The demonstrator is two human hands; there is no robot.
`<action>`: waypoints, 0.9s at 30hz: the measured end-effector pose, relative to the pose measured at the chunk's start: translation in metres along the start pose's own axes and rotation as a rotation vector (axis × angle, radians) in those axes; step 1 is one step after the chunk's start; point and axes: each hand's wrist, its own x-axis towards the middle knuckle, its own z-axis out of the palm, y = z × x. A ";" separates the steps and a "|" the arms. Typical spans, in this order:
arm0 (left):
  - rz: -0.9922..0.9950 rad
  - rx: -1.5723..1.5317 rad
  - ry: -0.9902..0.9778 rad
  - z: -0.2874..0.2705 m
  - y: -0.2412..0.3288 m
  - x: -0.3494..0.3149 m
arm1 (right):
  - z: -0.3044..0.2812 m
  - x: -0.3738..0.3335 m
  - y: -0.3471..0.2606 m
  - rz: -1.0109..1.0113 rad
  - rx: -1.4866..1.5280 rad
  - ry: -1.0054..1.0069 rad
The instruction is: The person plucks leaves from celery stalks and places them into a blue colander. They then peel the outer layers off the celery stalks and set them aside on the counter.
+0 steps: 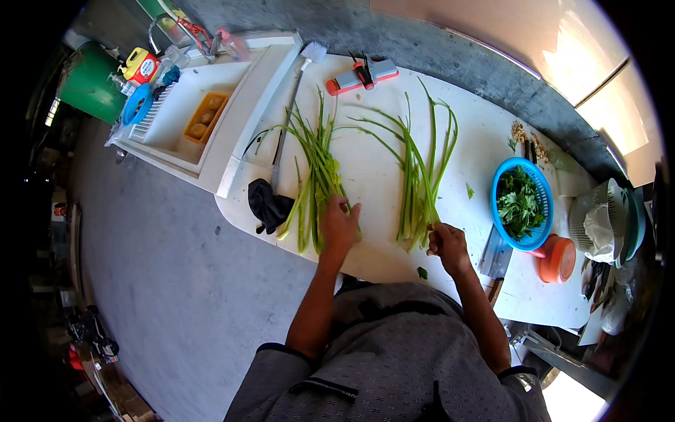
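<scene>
Two piles of leafless green celery stalks lie on a white tabletop. Over the right edge of the left celery pile (320, 176) is my left hand (339, 225), its thumb apart from the curled forefinger and the other fingertips partly hidden. My right hand (448, 246) is closed at the lower end of the right celery pile (420, 183), its fingers pinched on a stalk there. Right of that hand, a blue plastic basket (500, 228) holds green celery leaves (520, 204). A cleaver (496, 254) lies partly under the basket.
A white sink (169, 151) with an orange tray (191, 132) stands at left. A long-handled brush (288, 105) and black cloth (268, 205) lie beside the left pile. A grey-red tool (365, 74) sits at the back. An orange pot (559, 259) and white basket (583, 211) stand right.
</scene>
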 end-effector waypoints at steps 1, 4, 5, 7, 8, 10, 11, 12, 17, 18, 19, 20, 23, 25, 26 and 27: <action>-0.065 0.084 -0.073 -0.016 0.003 0.003 | 0.000 0.000 -0.001 0.013 -0.018 0.031; -0.154 0.306 -0.236 -0.042 0.011 0.001 | -0.007 0.001 -0.005 0.126 -0.386 0.009; -0.110 0.359 -0.262 -0.041 0.007 -0.004 | -0.006 0.000 -0.005 0.133 -0.502 -0.030; -0.093 0.373 -0.312 -0.033 -0.005 -0.007 | 0.006 -0.009 -0.019 0.139 -0.739 -0.110; -0.120 0.336 -0.339 -0.024 -0.017 -0.007 | 0.015 -0.013 -0.026 0.124 -0.777 -0.161; -0.222 0.180 -0.414 -0.017 -0.019 -0.005 | 0.034 -0.020 -0.037 0.094 -0.845 -0.244; -0.302 0.062 -0.455 -0.019 -0.016 -0.003 | 0.037 -0.018 -0.034 0.046 -0.775 -0.280; -0.382 -0.054 -0.496 -0.020 -0.011 -0.003 | 0.044 -0.017 -0.034 0.038 -0.690 -0.324; -0.494 -0.829 -0.581 -0.029 0.022 -0.015 | 0.073 -0.014 -0.032 -0.120 -0.623 -0.359; -0.484 -0.970 -0.606 -0.032 0.030 -0.019 | 0.074 -0.012 -0.034 -0.075 -0.558 -0.390; -0.458 -0.996 -0.655 -0.035 0.036 -0.022 | 0.074 -0.009 -0.035 -0.030 -0.492 -0.419; -0.431 -1.022 -0.705 -0.037 0.042 -0.025 | 0.075 -0.007 -0.036 0.015 -0.425 -0.448; -0.379 -0.951 -0.756 -0.033 0.035 -0.037 | 0.074 -0.008 -0.031 0.020 -0.471 -0.469; -0.401 -0.957 -0.780 -0.033 0.034 -0.040 | 0.072 -0.008 -0.029 -0.023 -0.535 -0.457; -0.438 -1.010 -0.801 -0.034 0.033 -0.041 | 0.071 -0.011 -0.028 -0.068 -0.555 -0.439; -0.476 -1.063 -0.823 -0.038 0.037 -0.041 | 0.070 -0.013 -0.026 -0.111 -0.575 -0.421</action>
